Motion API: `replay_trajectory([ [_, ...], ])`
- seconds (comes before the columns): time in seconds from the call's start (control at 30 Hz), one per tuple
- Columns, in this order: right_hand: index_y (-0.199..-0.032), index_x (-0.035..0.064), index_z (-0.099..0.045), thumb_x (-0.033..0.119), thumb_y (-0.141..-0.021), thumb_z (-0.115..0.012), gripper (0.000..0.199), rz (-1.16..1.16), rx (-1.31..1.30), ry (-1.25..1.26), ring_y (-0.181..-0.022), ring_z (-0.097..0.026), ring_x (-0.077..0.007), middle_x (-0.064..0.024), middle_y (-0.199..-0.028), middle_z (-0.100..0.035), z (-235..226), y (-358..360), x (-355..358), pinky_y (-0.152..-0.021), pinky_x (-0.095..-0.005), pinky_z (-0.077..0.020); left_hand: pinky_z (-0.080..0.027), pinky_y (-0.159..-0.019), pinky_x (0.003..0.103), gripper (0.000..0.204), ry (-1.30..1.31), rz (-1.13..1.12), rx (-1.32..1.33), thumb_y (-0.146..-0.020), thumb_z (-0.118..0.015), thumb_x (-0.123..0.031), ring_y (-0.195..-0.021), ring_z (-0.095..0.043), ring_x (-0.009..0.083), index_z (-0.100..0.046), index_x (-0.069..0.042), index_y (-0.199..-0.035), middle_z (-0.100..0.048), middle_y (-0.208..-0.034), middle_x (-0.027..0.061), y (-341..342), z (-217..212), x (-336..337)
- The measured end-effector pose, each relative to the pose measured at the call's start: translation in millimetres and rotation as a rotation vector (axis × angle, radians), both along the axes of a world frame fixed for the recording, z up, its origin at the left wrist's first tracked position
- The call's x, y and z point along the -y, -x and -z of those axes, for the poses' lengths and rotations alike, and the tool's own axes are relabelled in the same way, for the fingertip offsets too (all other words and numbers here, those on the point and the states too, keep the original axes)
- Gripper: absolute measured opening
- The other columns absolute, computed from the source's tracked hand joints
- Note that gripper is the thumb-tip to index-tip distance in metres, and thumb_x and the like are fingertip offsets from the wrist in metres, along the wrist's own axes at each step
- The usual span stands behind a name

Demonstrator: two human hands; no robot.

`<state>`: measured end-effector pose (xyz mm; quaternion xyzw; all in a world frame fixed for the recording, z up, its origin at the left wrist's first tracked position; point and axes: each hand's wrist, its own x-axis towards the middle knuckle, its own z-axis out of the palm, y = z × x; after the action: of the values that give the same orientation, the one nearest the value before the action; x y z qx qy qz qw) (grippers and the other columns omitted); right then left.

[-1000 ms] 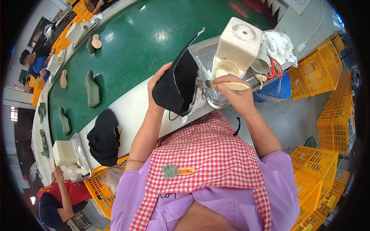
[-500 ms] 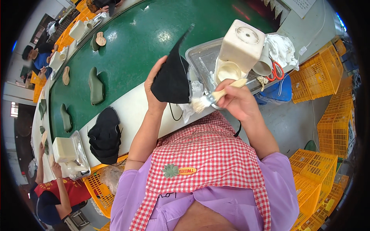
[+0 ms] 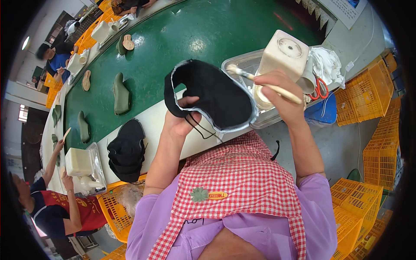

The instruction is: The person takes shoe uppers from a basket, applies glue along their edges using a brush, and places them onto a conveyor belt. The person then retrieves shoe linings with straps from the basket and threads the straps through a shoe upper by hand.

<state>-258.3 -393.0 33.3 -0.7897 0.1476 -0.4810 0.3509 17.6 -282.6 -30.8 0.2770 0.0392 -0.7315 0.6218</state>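
In my left hand (image 3: pixel 184 120) is a black shoe upper (image 3: pixel 216 93), its open underside turned up and a whitish band running round its rim. My fingers are wrapped over its near left edge, and dark laces dangle beside them. My right hand (image 3: pixel 284 93) grips a wooden-handled brush (image 3: pixel 246 74), bristles pointing left over the edge of a clear tray (image 3: pixel 239 60), apart from the upper. An upended off-white square container (image 3: pixel 284 52) stands in the tray, its cream-coloured dish partly hidden behind my right hand.
White cloth (image 3: pixel 327 65), a pale cup (image 3: pixel 307 80) and red-handled scissors (image 3: pixel 320 88) lie by the container. Several black uppers (image 3: pixel 125 151) are stacked at left. Green shoe lasts (image 3: pixel 121 95) stand on the green tabletop (image 3: pixel 151 60). Yellow crates (image 3: pixel 362 95) line the right; co-workers sit at left.
The upper has been turned so its open underside faces up. My right hand has swung the brush up and to the right, its bristles now pointing left instead of down near the upper.
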Motion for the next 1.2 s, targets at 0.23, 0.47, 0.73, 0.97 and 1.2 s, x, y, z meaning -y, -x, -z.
replay_trajectory([
  [0.23, -0.102, 0.0047, -0.073, 0.005, -0.08, -0.071, 0.022, -0.155, -0.117, 0.228, -0.087, -0.057, -0.0203, -0.0026, -0.095, -0.07, -14, -29, 17, -0.079, -0.033, -0.0451, -0.056, -0.09, 0.049, 0.039, -0.004, 0.089, 0.025, -0.084, -0.052, 0.002, -0.098, -0.067, 0.0381, -0.054, 0.006, -0.122, -0.064, -0.114, 0.0243, 24, 14, -14],
  [0.47, -0.104, 0.0084, -0.074, 0.006, -0.081, -0.073, 0.023, -0.14, -0.221, 0.114, -0.088, -0.054, -0.0175, -0.0006, -0.092, -0.07, 4, -45, 34, -0.081, -0.0302, -0.046, -0.063, -0.072, 0.04, 0.033, 0.02, 0.149, 0.204, -0.082, -0.056, 0.007, -0.089, -0.07, 0.0298, -0.06, 0.003, -0.115, -0.067, -0.107, 0.0181, 33, 7, -21],
  [0.73, -0.103, 0.0075, -0.074, 0.005, -0.081, -0.072, 0.022, -0.074, -0.261, -0.05, -0.086, -0.055, -0.0157, -0.0024, -0.089, -0.07, 14, -25, 28, -0.079, -0.0301, -0.046, -0.063, -0.078, 0.04, 0.042, -0.021, 0.052, 0.253, -0.08, -0.057, 0.01, -0.092, -0.07, 0.0302, -0.058, 0.002, -0.121, -0.065, -0.112, 0.0173, 37, -7, -24],
  [0.97, -0.103, 0.0064, -0.074, 0.006, -0.083, -0.071, 0.02, -0.184, -0.124, -0.03, -0.083, -0.055, -0.014, -0.0023, -0.087, -0.068, 1, -46, 24, -0.075, -0.0276, -0.0456, -0.062, -0.08, 0.039, 0.045, 0.065, 0.087, 0.284, -0.079, -0.057, 0.011, -0.097, -0.068, 0.03, -0.057, 0.0, -0.122, -0.064, -0.116, 0.016, 41, -7, -22],
  [1.2, -0.102, 0.0038, -0.073, 0.012, -0.086, -0.07, 0.018, -0.08, -0.278, -0.415, -0.088, -0.059, -0.0124, -0.0046, -0.093, -0.069, 24, -39, 25, -0.079, -0.029, -0.0485, -0.053, -0.097, 0.044, 0.06, 0.176, 0.028, 0.304, -0.073, -0.056, 0.017, -0.114, -0.06, 0.0301, -0.055, -0.003, -0.129, -0.061, -0.124, 0.0142, 22, -2, -27],
])
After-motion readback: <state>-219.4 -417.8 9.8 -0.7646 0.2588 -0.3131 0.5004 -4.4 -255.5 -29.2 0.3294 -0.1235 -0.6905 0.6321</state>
